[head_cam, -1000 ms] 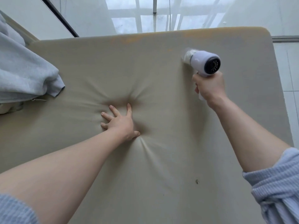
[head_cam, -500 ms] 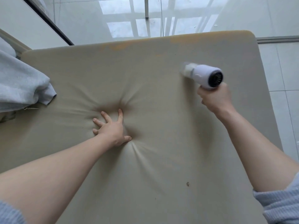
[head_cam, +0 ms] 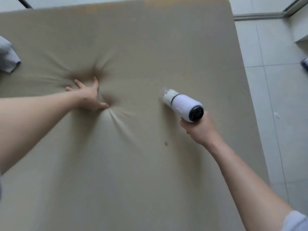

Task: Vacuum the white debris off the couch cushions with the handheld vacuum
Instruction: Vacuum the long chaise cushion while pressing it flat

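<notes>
A large beige cushion (head_cam: 133,164) fills most of the view. My left hand (head_cam: 88,95) presses flat into it with fingers spread, making a deep dent with creases around it. My right hand (head_cam: 198,129) grips the handle of a white handheld vacuum (head_cam: 183,104). Its clear front cup holds white fluff, and its nozzle rests on the cushion right of centre. A small brown speck (head_cam: 166,143) lies on the cushion below the vacuum. I see no loose white debris on the cushion.
A grey cloth (head_cam: 7,55) lies at the cushion's left edge. Pale floor tiles (head_cam: 275,80) run along the right side, with a small white scrap (head_cam: 276,115) on them. The cushion's right edge drops to that floor.
My right hand has drawn the vacuum from near the cushion's far edge back toward me, to the middle of the cushion. My left hand stays pressed in the same dent. The camera view has shifted.
</notes>
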`<state>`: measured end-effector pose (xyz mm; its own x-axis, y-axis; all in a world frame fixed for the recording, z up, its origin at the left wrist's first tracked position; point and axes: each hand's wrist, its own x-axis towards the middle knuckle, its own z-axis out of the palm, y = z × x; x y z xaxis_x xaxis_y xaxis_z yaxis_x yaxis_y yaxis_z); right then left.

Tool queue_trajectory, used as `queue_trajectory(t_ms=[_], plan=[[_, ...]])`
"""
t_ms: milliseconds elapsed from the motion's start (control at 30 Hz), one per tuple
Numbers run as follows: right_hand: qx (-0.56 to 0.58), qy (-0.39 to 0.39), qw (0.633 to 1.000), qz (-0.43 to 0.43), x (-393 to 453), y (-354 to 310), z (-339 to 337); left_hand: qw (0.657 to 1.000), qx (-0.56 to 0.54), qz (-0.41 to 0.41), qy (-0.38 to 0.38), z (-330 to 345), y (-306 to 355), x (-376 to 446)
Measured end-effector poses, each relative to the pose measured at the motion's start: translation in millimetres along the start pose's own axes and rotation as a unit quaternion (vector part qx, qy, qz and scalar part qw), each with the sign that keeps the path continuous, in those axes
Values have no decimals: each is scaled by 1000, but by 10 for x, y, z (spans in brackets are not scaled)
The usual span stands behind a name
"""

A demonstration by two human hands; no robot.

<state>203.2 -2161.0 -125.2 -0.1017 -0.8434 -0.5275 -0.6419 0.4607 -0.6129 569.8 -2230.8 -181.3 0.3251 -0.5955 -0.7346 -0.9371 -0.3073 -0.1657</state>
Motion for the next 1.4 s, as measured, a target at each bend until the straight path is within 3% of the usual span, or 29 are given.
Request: queue_trajectory(t_ms=[67,133,200,367,533,833,967,1067,1233,1400], plan=[[-40,-1,999,1,-192,242,-142,999,-8,-8,32,9,-5,-36],[-66,60,996,6,-373,501,-363,997,-29,-18,72,133,-5,-188],[-11,106,993,41,-449,695,-573,991,-75,-27,111,246,37,-345],[53,82,992,85,-985,1145,-816,968,-142,47,203,913,380,-1113],[78,29,989,125,-1730,1622,-701,968,-46,179,170,1833,807,-2226],[85,22,985,151,-2403,1980,-397,976,5,214,43,2295,912,-2757],[77,0,986,149,-2788,2031,-130,967,-41,250,12,2225,660,-2765],[46,-61,987,142,-3079,1893,103,968,-100,230,3,2344,439,-3016],[-35,-215,972,91,-3641,1105,790,967,-192,146,-76,2807,-636,-3685],[-46,-296,954,32,-3901,136,1452,943,-330,16,-22,2935,-1911,-4181]])
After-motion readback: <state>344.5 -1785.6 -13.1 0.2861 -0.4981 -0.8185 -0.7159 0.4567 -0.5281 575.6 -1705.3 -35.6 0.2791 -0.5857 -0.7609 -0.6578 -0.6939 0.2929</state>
